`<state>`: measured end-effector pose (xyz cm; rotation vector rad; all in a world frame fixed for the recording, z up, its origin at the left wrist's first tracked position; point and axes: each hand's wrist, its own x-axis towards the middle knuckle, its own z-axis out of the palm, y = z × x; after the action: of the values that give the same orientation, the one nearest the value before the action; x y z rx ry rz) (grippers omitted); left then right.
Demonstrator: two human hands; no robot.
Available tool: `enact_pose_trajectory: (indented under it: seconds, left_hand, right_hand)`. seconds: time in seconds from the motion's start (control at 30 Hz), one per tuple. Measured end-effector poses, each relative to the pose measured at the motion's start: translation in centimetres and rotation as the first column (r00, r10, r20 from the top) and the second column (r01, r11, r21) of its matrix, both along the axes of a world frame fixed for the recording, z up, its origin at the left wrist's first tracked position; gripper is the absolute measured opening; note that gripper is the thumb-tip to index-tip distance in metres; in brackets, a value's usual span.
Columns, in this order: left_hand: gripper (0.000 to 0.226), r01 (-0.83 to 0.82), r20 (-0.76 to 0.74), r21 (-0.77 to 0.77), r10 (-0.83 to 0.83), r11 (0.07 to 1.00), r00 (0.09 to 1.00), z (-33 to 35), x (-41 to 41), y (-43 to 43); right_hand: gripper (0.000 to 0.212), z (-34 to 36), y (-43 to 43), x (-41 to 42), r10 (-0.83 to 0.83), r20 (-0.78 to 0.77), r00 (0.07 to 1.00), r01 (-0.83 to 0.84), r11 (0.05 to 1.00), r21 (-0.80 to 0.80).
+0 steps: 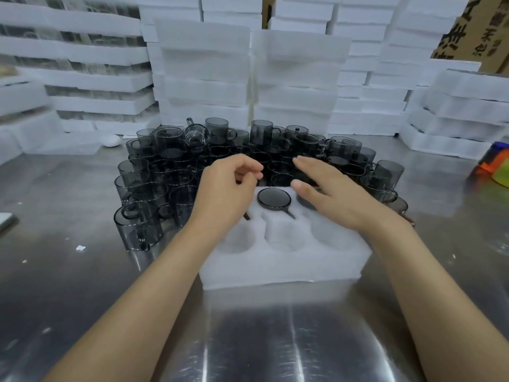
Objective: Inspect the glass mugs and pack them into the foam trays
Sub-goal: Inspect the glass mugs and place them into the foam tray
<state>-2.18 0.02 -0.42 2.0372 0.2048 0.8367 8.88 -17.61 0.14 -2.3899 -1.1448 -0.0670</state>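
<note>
A white foam tray with round pockets lies on the steel table in front of me. One smoked glass mug sits in the middle pocket of its far row, handle pointing toward me. Another mug shows partly under my right hand in the far right pocket. The three near pockets hold nothing. My left hand hovers over the far left pocket with loosely curled fingers and holds nothing I can see; a dark handle shows just below it. My right hand hangs open above the tray. Several loose grey mugs crowd behind.
Stacks of white foam trays wall in the back and both sides. A cardboard box stands at the upper right. Orange and green objects lie at the right edge. A small white oval thing rests at the back left.
</note>
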Motion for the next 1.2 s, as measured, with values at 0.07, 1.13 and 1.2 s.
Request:
enact_pose_trajectory:
  seconds: [0.07, 1.13, 1.2]
  left_hand:
    - [0.029, -0.07, -0.037, 0.034, 0.072, 0.997, 0.997, 0.3, -0.2, 0.8]
    - [0.021, -0.232, -0.34, 0.509, 0.441, 0.829, 0.831, 2.0, -3.4, 5.6]
    - [0.019, -0.316, -0.232, 0.502, 0.477, 0.805, 0.848, 2.1, -3.2, 5.4]
  right_hand:
    - [0.083, -0.3, 0.0, 0.2, -0.021, -0.003, 1.0, 0.021, 0.992, -0.123]
    - [0.074, 0.4, -0.9, -0.2, 0.003, -0.275, 0.961, -0.034, 0.994, -0.107]
    - [0.074, 0.2, -0.3, -0.9, -0.02, -0.23, 0.973, -0.003, 0.995, -0.098]
